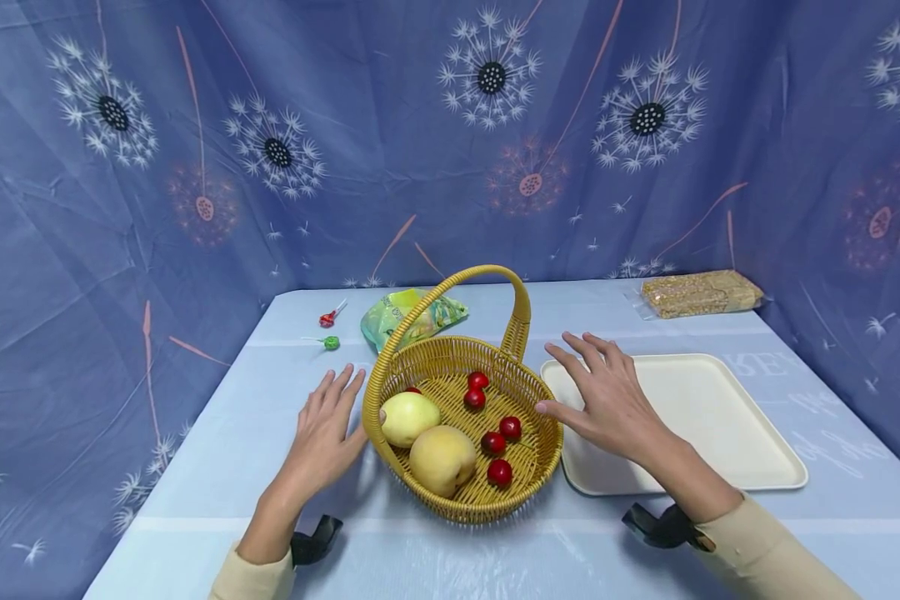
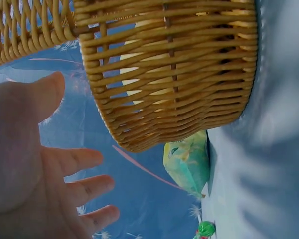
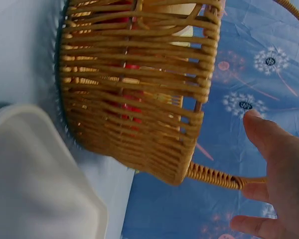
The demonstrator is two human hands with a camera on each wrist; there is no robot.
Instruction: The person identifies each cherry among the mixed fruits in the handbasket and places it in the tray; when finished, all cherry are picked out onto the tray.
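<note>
A yellow wicker basket (image 1: 480, 510) with a tall arched handle stands upright on the table. In it lie a pale yellow-green fruit (image 1: 409, 419), a peach (image 1: 442, 460) and several red cherries (image 1: 499, 472). On the basket's left, my left hand (image 1: 321, 442) hovers with fingers spread; its thumb is close to the rim, and the left wrist view shows a gap. My right hand (image 1: 613, 402), fingers also spread, hovers at the right rim, over the left part of a cream tray (image 1: 720, 417). Neither hand holds anything. The basket wall (image 2: 179, 74) partly hides the fruit in both wrist views.
Behind the basket lies a green and yellow plastic bag (image 1: 446, 312). A red lollipop (image 1: 327, 320) and a green lollipop (image 1: 332, 342) lie at the back left. A packet of grain-like bars (image 1: 701, 293) lies at the back right. Blue patterned cloth (image 1: 390, 125) hangs around the table.
</note>
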